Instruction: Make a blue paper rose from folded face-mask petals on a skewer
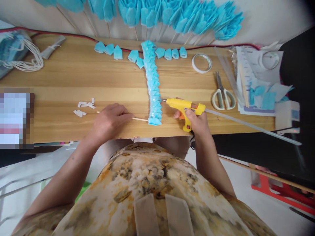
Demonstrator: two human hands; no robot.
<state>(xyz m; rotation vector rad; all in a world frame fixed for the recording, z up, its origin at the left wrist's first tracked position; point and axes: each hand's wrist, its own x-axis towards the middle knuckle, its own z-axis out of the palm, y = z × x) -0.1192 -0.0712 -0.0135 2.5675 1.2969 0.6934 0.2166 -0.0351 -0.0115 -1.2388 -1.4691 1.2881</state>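
My right hand (197,121) is wrapped round a yellow glue gun (180,105), with a finger at its orange trigger. A long clear glue stick (251,124) runs out of the gun's back. Its metal nozzle points left and sits at the right edge of a strip of folded blue paper petals (154,87), which lies lengthwise on the table. Closed round a thin wooden stick (140,119), my left hand (112,121) rests left of the strip. The stick's right end meets the strip's near end; whether they are joined I cannot tell.
Small white paper pieces (83,105) lie at the left. Loose blue petals (118,52) line the table's back, below blue paper flowers (152,13) on sticks. A tape roll (201,63), scissors (222,93) and papers (261,72) lie at the right; white cord (31,59) lies far left.
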